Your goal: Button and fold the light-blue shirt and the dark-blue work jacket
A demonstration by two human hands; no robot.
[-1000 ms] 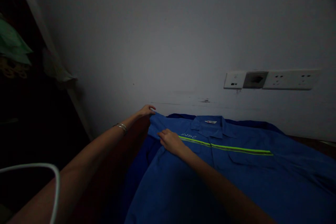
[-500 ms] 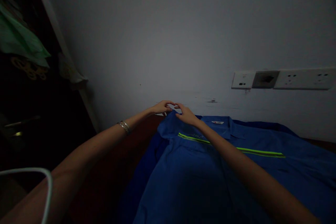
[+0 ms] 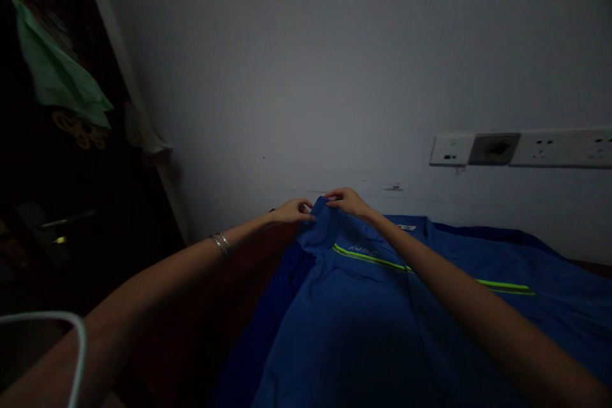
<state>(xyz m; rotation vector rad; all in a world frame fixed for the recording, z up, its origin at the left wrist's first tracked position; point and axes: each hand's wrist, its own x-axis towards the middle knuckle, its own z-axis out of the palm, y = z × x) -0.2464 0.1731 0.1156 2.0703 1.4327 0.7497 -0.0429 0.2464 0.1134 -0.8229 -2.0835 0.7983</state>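
Observation:
A blue work shirt point(image 3: 354, 306) with bright yellow-green stripes across the chest lies spread out, its collar toward the wall. Beneath it shows a darker blue garment point(image 3: 268, 325). My left hand point(image 3: 295, 210), with bracelets at the wrist, pinches the raised edge of the shirt at the left shoulder or sleeve. Close beside it, my right hand point(image 3: 348, 201) grips the same raised fold from above, fingers closed on the cloth. The right forearm crosses over the collar and chest stripe, covering part of them.
A pale wall point(image 3: 287, 76) rises directly behind the shirt, with a row of sockets point(image 3: 545, 148) at the right. To the left stands a dark door point(image 3: 76, 204) with a green cloth point(image 3: 62, 76) hanging on it. A white cable point(image 3: 79, 338) loops at lower left.
My hands, close together before, have moved slightly apart, and the shirt edge between them is lifted higher. The view has shifted a little to the left.

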